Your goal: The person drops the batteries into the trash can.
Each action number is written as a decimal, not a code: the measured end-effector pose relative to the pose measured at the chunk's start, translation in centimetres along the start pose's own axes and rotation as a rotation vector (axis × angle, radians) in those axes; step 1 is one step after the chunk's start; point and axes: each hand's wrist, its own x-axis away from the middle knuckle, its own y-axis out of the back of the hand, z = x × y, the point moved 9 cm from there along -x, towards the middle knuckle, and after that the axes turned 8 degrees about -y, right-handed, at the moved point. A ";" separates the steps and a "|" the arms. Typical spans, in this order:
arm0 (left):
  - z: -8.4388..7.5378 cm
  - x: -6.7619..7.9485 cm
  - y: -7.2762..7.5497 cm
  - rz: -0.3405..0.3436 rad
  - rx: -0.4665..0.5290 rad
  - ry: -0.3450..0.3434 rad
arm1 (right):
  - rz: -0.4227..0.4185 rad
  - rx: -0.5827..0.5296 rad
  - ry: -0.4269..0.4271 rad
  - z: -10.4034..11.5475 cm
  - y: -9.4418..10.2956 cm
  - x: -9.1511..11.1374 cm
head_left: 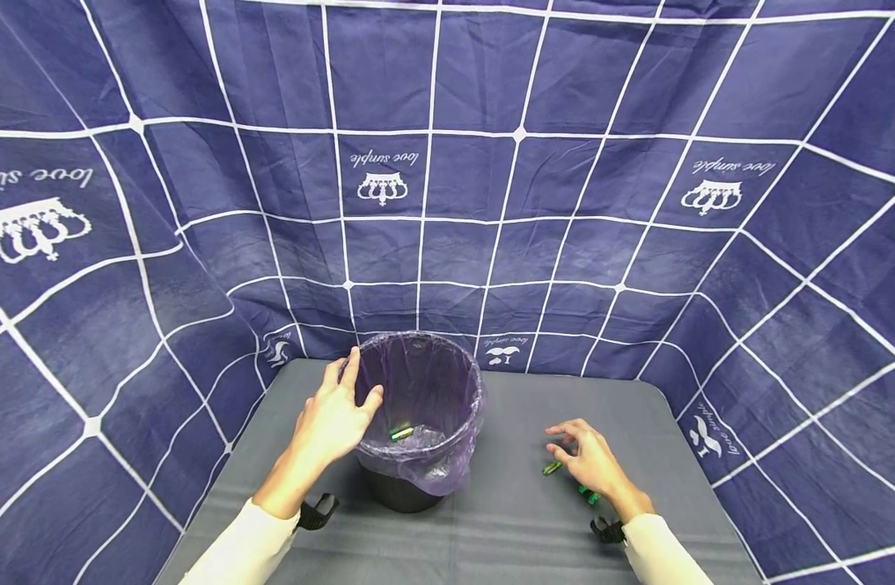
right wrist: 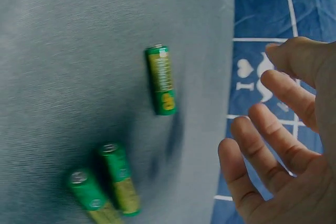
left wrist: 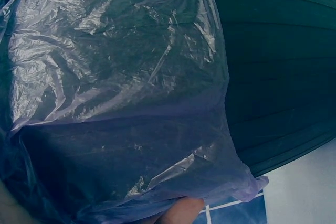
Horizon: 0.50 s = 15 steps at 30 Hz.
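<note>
My left hand (head_left: 333,418) is at the near left rim of a dark trash can (head_left: 403,494), fingers extended along the edge and thumb over its mouth. A translucent purple bag (head_left: 465,439) lines the can and hangs over its rim; the left wrist view shows this overhang (left wrist: 121,93) with a fingertip (left wrist: 184,211) below it. Inside lies a green battery (head_left: 401,434). My right hand (head_left: 589,459) hovers above the table, holding nothing, fingers loosely bent. Below it lies one green battery (right wrist: 161,80), with two more batteries (right wrist: 119,179) side by side nearer the wrist.
A grey cloth covers the table (head_left: 506,520). Blue curtains (head_left: 462,179) with white grid lines enclose the back and both sides. Dark straps (head_left: 318,512) are on both wrists.
</note>
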 end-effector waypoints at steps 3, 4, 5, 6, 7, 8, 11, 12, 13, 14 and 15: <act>0.0 0.1 0.0 0.004 -0.004 0.000 | 0.015 0.012 -0.043 -0.9 -0.5 0.5; 0.0 0.1 0.0 0.004 -0.005 -0.001 | 0.019 0.017 -0.052 -1.1 -0.6 0.7; 0.0 0.1 0.0 0.004 -0.006 -0.001 | 0.021 0.022 -0.061 -1.3 -0.7 0.8; 0.0 0.1 -0.1 0.005 -0.006 0.000 | 0.018 0.027 -0.066 -1.5 -0.8 1.0; 0.0 0.1 -0.1 0.005 -0.007 0.000 | 0.014 0.032 -0.071 -1.7 -0.9 1.0; 0.0 0.1 -0.1 0.004 -0.007 0.000 | 0.009 0.038 -0.071 -1.9 -1.0 1.1; 0.0 0.1 0.0 0.002 -0.005 0.000 | 0.000 0.045 -0.079 -2.5 -1.3 1.2; 0.0 0.1 0.0 0.001 -0.004 0.000 | 0.000 0.049 -0.085 -2.7 -1.5 1.3; 0.0 0.1 0.0 0.000 -0.004 0.000 | 0.001 0.051 -0.092 -2.9 -1.6 1.3; 0.0 0.0 0.0 -0.001 -0.003 0.000 | 0.007 0.052 -0.101 -3.1 -1.8 1.3; 0.0 0.0 0.0 -0.002 -0.002 0.000 | 0.013 0.052 -0.108 -3.3 -2.0 1.3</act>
